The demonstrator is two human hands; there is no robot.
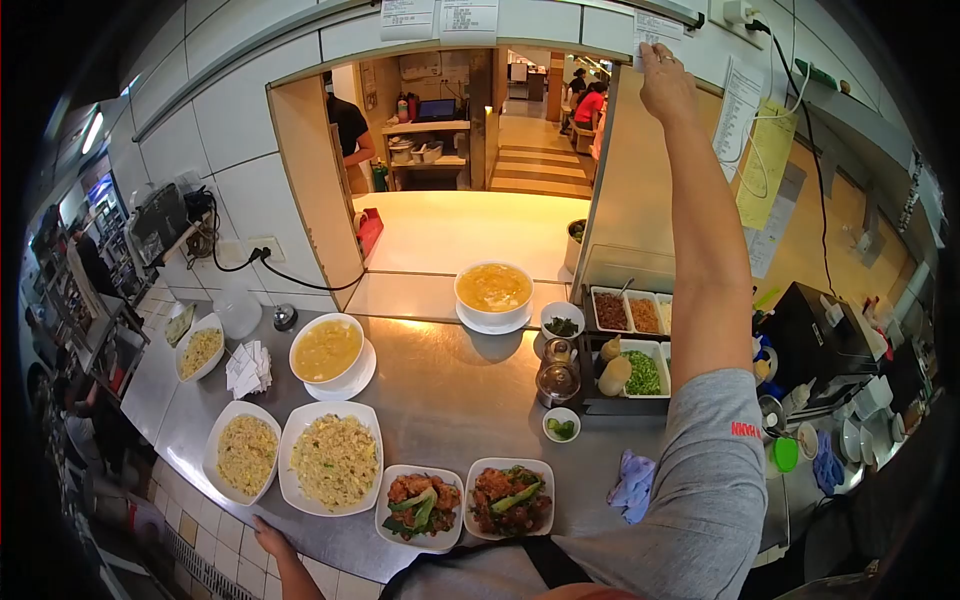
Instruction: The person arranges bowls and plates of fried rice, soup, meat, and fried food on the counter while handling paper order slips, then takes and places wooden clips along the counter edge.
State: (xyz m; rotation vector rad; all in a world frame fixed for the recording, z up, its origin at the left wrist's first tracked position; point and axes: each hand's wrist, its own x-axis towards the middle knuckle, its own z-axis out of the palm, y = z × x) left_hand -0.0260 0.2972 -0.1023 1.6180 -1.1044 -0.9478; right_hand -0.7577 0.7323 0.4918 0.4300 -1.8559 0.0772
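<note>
My right hand [664,88] is raised high at the wall, its fingers closed at the lower part of a printed order slip [657,36] that hangs from the rail. Low on the left, my left hand [272,541] rests at the edge of the steel counter [430,350], fingers stretched out and holding nothing. Just above it stand an oval plate of fried rice [243,455] and a larger square plate of fried rice [333,462]. Two square dishes of glazed meat with greens, one left [420,508] and one right [509,499], sit close to my body.
A bowl of yellow soup [494,288] stands by the pass window, another [327,349] to its left. Topping trays [640,372], a crumpled cloth [631,486] and a small bowl of green slices [561,425] lie right. A service bell [285,317] is left.
</note>
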